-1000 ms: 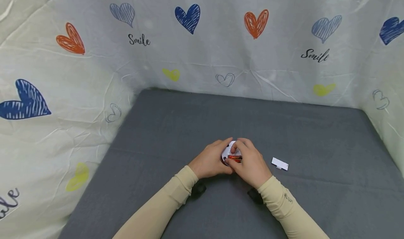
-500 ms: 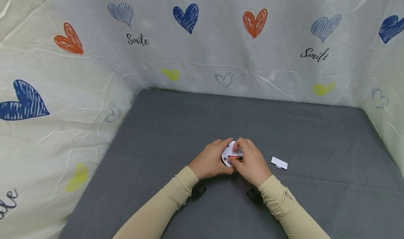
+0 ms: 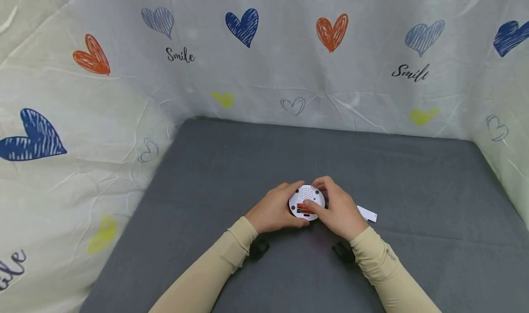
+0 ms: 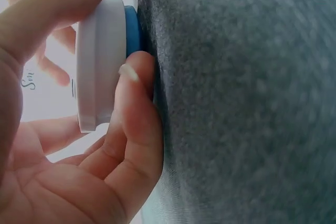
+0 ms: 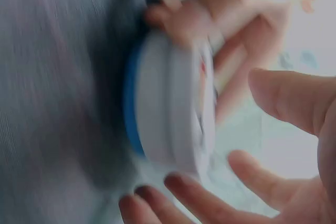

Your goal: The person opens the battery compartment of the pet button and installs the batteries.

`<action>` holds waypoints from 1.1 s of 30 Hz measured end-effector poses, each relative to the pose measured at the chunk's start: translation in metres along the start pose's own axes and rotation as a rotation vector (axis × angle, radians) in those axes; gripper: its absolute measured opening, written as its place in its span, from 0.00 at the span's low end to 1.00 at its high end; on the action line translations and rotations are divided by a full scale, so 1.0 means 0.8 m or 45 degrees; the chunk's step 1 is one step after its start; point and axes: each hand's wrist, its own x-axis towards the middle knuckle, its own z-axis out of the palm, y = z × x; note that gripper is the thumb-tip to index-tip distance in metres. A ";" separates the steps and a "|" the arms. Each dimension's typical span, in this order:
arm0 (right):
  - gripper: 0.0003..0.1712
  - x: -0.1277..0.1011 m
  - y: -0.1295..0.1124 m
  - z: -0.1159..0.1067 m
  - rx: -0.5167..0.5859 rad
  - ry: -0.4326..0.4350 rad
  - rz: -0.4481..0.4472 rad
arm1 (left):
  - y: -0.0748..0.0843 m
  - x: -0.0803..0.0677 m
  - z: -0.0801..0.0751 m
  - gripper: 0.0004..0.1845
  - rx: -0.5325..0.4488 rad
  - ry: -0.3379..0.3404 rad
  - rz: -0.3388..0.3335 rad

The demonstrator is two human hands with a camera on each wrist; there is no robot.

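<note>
Shifted slightly rightward since before, right hand (image 3: 340, 212) now partly hiding white lid (image 3: 368, 213), fingers curled round disc (image 3: 306, 202) with thumb over its red battery (image 3: 304, 208), left hand (image 3: 274, 208) gripping disc's left rim, blue side down on grey desk (image 3: 413, 189).

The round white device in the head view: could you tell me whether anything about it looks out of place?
Yes. The round white device lies face down between the left hand and right hand, its battery bay uncovered with a red battery showing. A small white cover lies apart on the grey tabletop, to its right.
</note>
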 end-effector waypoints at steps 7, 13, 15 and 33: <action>0.13 -0.028 0.045 -0.063 -0.255 0.110 0.035 | 0.002 0.001 0.002 0.56 -0.023 -0.011 -0.030; 0.10 -0.060 0.081 -0.082 -0.383 0.069 -0.002 | 0.004 -0.001 -0.001 0.56 -0.043 -0.006 -0.032; 0.10 -0.067 0.088 -0.082 -0.421 0.070 -0.028 | 0.003 -0.001 0.000 0.56 -0.042 -0.004 -0.032; 0.08 -0.059 0.078 -0.047 -0.564 0.277 -0.209 | -0.001 -0.004 0.000 0.57 -0.019 -0.012 -0.034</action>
